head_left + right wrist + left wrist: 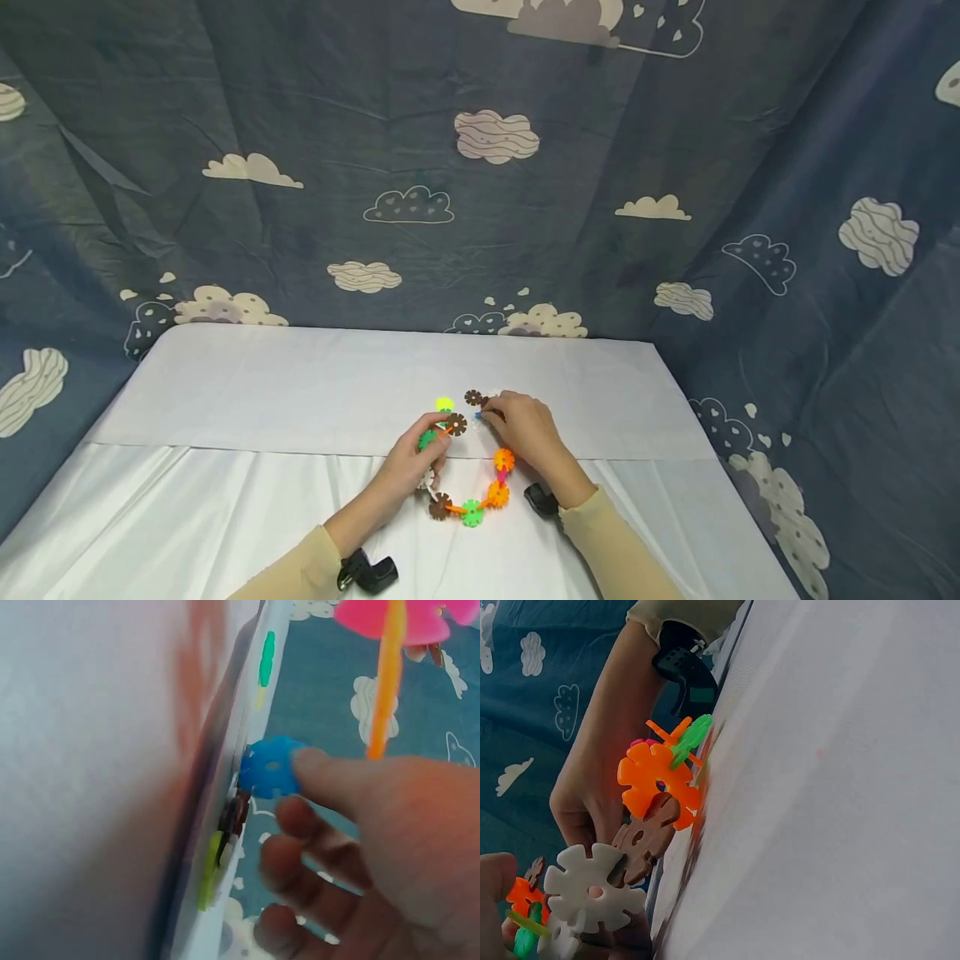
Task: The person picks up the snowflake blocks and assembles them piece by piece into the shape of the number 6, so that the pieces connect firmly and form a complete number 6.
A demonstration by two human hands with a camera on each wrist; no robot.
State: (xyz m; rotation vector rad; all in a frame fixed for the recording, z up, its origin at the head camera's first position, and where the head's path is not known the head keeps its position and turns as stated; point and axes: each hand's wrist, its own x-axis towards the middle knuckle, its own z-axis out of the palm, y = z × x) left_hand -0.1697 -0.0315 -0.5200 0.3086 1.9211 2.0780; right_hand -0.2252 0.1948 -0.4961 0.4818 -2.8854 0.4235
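Observation:
My left hand [408,461] grips one side of a curved chain of interlocking flower-shaped plastic discs. A brown disc [456,424] shows at its fingertips, and the chain bends down past a green disc [472,513] to an orange disc [504,459] on the right. Close up in the left wrist view are a white disc [592,889] and an orange disc [656,780]. Between thumb and forefinger, my right hand [528,429] pinches a blue disc [271,766], just to the right of the chain's brown disc.
Behind the hands, a loose brown disc [472,397] and a yellow disc [445,404] lie on the white-covered table [300,383]. A dark curtain [322,150] with cloud prints hangs behind it. Both wrists wear black devices.

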